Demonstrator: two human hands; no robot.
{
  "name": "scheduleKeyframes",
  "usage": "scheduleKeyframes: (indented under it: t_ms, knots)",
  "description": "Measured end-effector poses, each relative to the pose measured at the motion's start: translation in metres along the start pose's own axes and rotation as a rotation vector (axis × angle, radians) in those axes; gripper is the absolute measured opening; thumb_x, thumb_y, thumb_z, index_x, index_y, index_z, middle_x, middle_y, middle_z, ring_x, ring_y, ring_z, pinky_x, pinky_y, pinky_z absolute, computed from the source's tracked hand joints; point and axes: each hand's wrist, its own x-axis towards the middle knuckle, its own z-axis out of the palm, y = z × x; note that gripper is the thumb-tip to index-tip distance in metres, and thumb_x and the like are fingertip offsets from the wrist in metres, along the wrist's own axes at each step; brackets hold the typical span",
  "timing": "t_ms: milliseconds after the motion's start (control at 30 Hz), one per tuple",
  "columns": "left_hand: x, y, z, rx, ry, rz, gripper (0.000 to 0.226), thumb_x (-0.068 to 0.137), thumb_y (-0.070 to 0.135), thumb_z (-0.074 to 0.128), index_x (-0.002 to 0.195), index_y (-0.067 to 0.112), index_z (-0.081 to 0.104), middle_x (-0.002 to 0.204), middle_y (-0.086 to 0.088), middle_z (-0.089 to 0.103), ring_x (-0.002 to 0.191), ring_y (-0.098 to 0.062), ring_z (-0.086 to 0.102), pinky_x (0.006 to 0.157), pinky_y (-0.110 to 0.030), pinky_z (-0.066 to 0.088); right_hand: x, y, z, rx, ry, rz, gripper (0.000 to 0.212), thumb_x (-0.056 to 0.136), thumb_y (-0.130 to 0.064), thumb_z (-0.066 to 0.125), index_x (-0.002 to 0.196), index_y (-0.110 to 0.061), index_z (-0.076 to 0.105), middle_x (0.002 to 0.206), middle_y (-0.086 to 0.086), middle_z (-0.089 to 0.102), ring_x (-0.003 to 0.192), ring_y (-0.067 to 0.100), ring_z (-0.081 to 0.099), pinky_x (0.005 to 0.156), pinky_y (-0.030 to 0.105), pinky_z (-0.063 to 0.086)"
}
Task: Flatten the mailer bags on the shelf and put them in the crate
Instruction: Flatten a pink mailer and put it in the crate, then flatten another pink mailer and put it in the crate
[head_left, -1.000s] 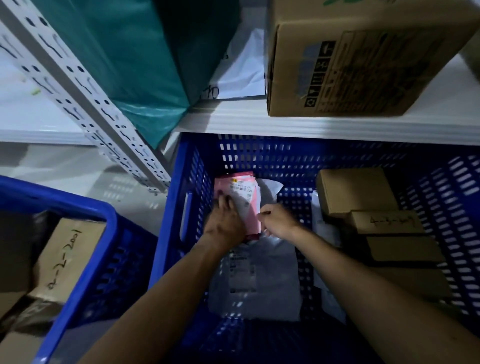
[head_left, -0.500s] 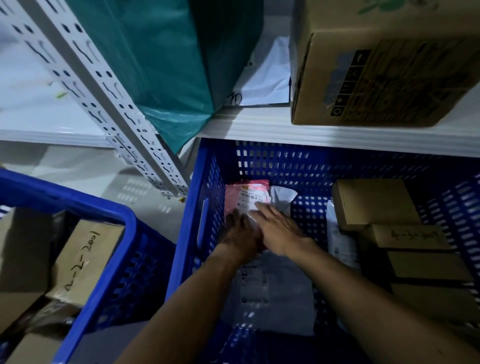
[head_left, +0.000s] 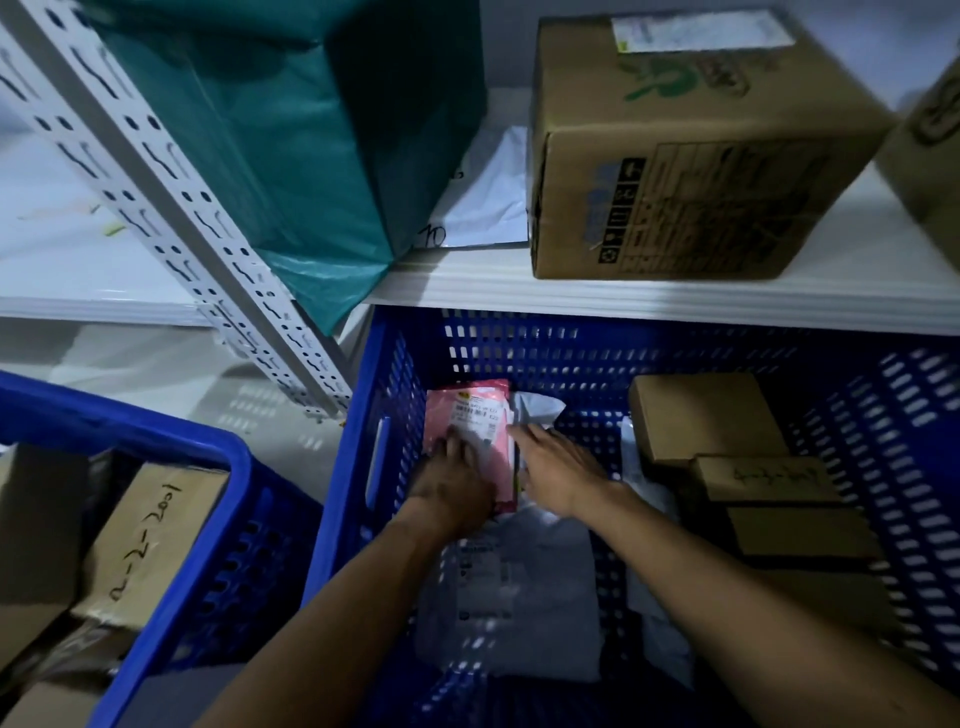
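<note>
Crate (head_left: 571, 353): blue, perforated walls, set on the floor under the shelf (head_left: 649, 299) edge.
Pink mailer bag (head_left: 470, 413): laid label-up in the far left corner of the crate, close to the left wall.
Left hand (head_left: 452, 483): placed palm-down on the near part of the pink mailer bag; fingers straight and close together, pressed flat on it.
Right hand (head_left: 556, 473): stretched forward just beside the left hand, fingers straight and relaxed; fingertips seen at the right edge of the pink mailer bag, contact cannot be told for certain.
Grey mailer bag (head_left: 519, 597): lying flat on the crate floor, partly covered by the pink one and both forearms.
Brown boxes (head_left: 701, 415): stacked along the right side of the crate.
Shelf contents: green bag (head_left: 311, 156), white mailer (head_left: 493, 197), large carton (head_left: 691, 156).
Second crate (head_left: 244, 467): at the left, filled with cardboard parcels.
</note>
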Motion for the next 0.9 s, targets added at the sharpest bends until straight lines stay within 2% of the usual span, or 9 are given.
scheduleKeyframes:
  t_ms: [167, 233, 333, 400, 433, 500, 600, 767, 900]
  knots:
    - [-0.012, 0.014, -0.021, -0.133, 0.081, 0.078, 0.055, 0.107, 0.037, 0.034, 0.153, 0.011, 0.017, 0.151, -0.022, 0.034, 0.137, -0.039, 0.038, 0.111, -0.049, 0.036, -0.008, 0.008, -0.022, 0.073, 0.057, 0.073, 0.059, 0.101, -0.025, 0.053, 0.155, -0.018, 0.031, 0.152, 0.007, 0.041, 0.132, 0.034, 0.049, 0.099, 0.042, 0.046]
    - [-0.01, 0.013, -0.026, -0.14, 0.09, 0.082, 0.049, 0.107, 0.038, 0.033, 0.147, 0.01, 0.035, 0.142, -0.02, 0.047, 0.128, -0.036, 0.046, 0.108, -0.045, 0.038, -0.012, 0.008, -0.031, 0.111, 0.07, 0.084, 0.048, 0.1, -0.026, 0.055, 0.146, -0.017, 0.043, 0.146, 0.006, 0.048, 0.127, 0.032, 0.053, 0.097, 0.041, 0.047]
    - [-0.011, 0.013, -0.039, -0.214, 0.082, 0.081, 0.055, 0.107, 0.05, 0.021, 0.123, 0.012, 0.058, 0.119, -0.016, 0.062, 0.1, -0.029, 0.055, 0.086, -0.036, 0.041, -0.02, 0.008, -0.048, 0.153, 0.078, 0.096, 0.032, 0.1, -0.026, 0.055, 0.131, -0.018, 0.059, 0.134, 0.004, 0.061, 0.117, 0.028, 0.06, 0.095, 0.042, 0.051]
    - [-0.016, 0.018, -0.057, -0.268, 0.068, 0.096, 0.053, 0.107, 0.052, 0.022, 0.094, 0.016, 0.058, 0.101, -0.012, 0.063, 0.088, -0.025, 0.054, 0.078, -0.031, 0.038, -0.026, 0.008, -0.062, 0.178, 0.095, 0.115, 0.022, 0.099, -0.024, 0.054, 0.117, -0.021, 0.067, 0.121, 0.0, 0.069, 0.107, 0.025, 0.065, 0.089, 0.041, 0.054]
    - [-0.016, 0.02, -0.068, -0.286, 0.079, 0.106, 0.048, 0.107, 0.049, 0.028, 0.086, 0.016, 0.055, 0.098, -0.012, 0.064, 0.086, -0.026, 0.056, 0.076, -0.03, 0.038, -0.031, 0.009, -0.072, 0.204, 0.106, 0.12, 0.018, 0.098, -0.022, 0.054, 0.108, -0.022, 0.069, 0.113, -0.001, 0.072, 0.099, 0.023, 0.066, 0.086, 0.042, 0.056]
    - [-0.016, 0.022, -0.088, -0.326, 0.075, 0.127, 0.046, 0.106, 0.047, 0.036, 0.089, 0.014, 0.062, 0.105, -0.014, 0.07, 0.094, -0.03, 0.063, 0.082, -0.031, 0.046, -0.04, 0.01, -0.086, 0.263, 0.129, 0.12, 0.018, 0.098, -0.021, 0.053, 0.098, -0.022, 0.071, 0.096, -0.003, 0.074, 0.087, 0.02, 0.068, 0.08, 0.043, 0.058]
    - [-0.023, 0.031, -0.12, -0.401, 0.033, 0.156, 0.063, 0.101, 0.06, 0.034, 0.098, 0.009, 0.071, 0.105, -0.012, 0.073, 0.101, -0.032, 0.067, 0.099, -0.042, 0.051, -0.067, 0.008, -0.117, 0.327, 0.205, 0.164, 0.019, 0.097, -0.018, 0.055, 0.093, -0.02, 0.073, 0.084, -0.006, 0.074, 0.08, 0.016, 0.068, 0.074, 0.033, 0.057]
    - [-0.077, 0.051, -0.182, -0.499, 0.006, 0.229, 0.061, 0.101, 0.061, 0.036, 0.092, 0.013, 0.073, 0.097, -0.006, 0.076, 0.096, -0.027, 0.07, 0.099, -0.043, 0.051, -0.12, -0.005, -0.179, 0.426, 0.236, 0.269, 0.02, 0.099, -0.019, 0.054, 0.092, -0.02, 0.073, 0.075, -0.008, 0.073, 0.061, -0.006, 0.064, 0.069, 0.027, 0.055]
    - [-0.138, 0.07, -0.232, -0.465, -0.076, 0.261, 0.069, 0.092, 0.07, 0.029, 0.093, 0.016, 0.071, 0.099, -0.008, 0.075, 0.099, -0.03, 0.068, 0.1, -0.045, 0.049, -0.171, -0.034, -0.239, 0.448, 0.213, 0.29, 0.02, 0.101, -0.021, 0.054, 0.093, -0.02, 0.072, 0.074, -0.009, 0.072, 0.056, -0.012, 0.061, 0.057, 0.009, 0.045]
